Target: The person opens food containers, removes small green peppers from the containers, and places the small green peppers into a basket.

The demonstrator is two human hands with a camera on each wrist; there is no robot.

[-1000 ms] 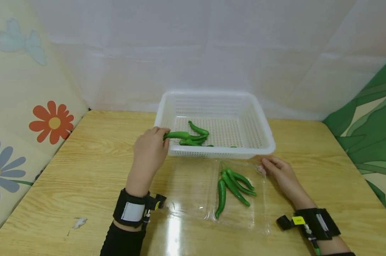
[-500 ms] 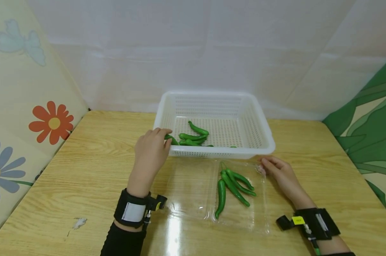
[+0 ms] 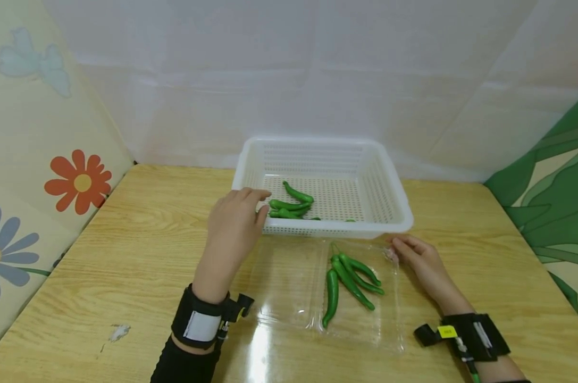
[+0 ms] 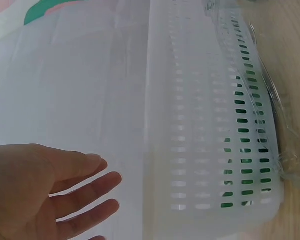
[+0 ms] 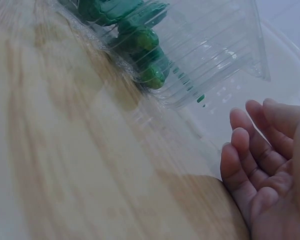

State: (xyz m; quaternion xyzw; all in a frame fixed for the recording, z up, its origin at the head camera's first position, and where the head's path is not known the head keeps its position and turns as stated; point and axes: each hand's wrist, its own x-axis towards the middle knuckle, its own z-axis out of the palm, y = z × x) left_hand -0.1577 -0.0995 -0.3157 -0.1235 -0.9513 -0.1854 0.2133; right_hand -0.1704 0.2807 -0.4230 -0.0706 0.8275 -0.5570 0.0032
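As seen in the head view, noted left hand raised at the near left corner of the white basket, back upward, fingers bent toward the right, thumb parted from fingertips. Recorded as relaxed, gripping nothing; in left wrist view, fingertips clear of the rim. Logged left forearm as slanting from near left toward far right. Noted right hand beside the far right corner of the clear plastic tray, reaching in from near right, fingers loosely curled and holding nothing; unable to tell contact with tray. Found basket peppers on the basket's near left floor, tray peppers in the tray's right half. Located tray just near of basket, on wood-grain table.
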